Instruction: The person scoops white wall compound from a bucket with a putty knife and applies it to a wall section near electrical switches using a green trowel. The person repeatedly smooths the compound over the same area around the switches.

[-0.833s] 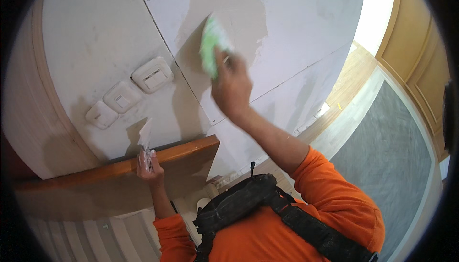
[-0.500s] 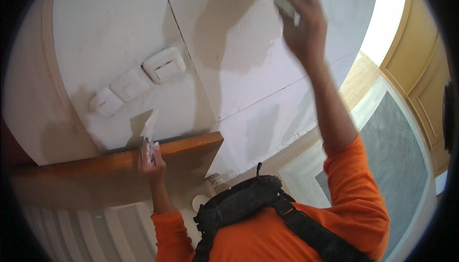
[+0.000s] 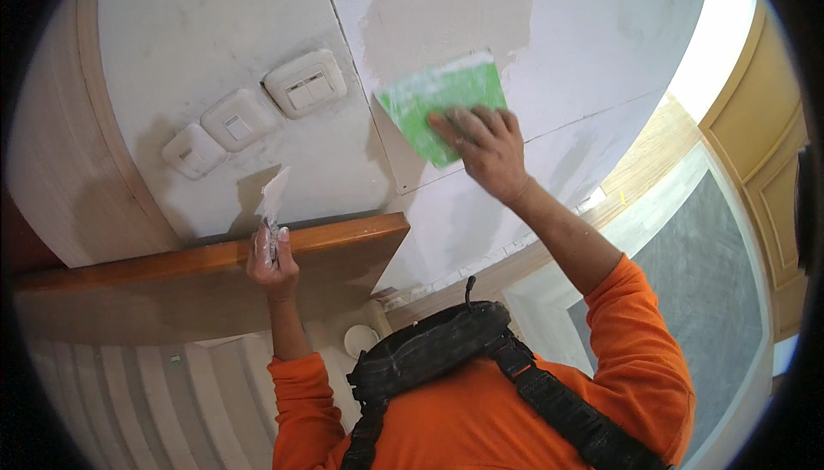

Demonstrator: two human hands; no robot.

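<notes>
Overhead, near the top centre of the frame, the right hand [image 3: 482,145] presses a green trowel [image 3: 442,103] flat against the white wall [image 3: 592,32], fingers spread on its blade beneath a greyish plaster patch [image 3: 446,15]. Lower left, the left hand [image 3: 273,257] is closed around a small putty knife [image 3: 273,200] above a wooden shelf [image 3: 206,277]. Three wall switches [image 3: 249,114] sit upper left. A small white cup [image 3: 361,340] below the shelf; its contents can't be made out

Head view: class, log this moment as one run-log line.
right hand presses green spreader flat on wall patch | left hand grips putty knife by wooden shelf
</notes>
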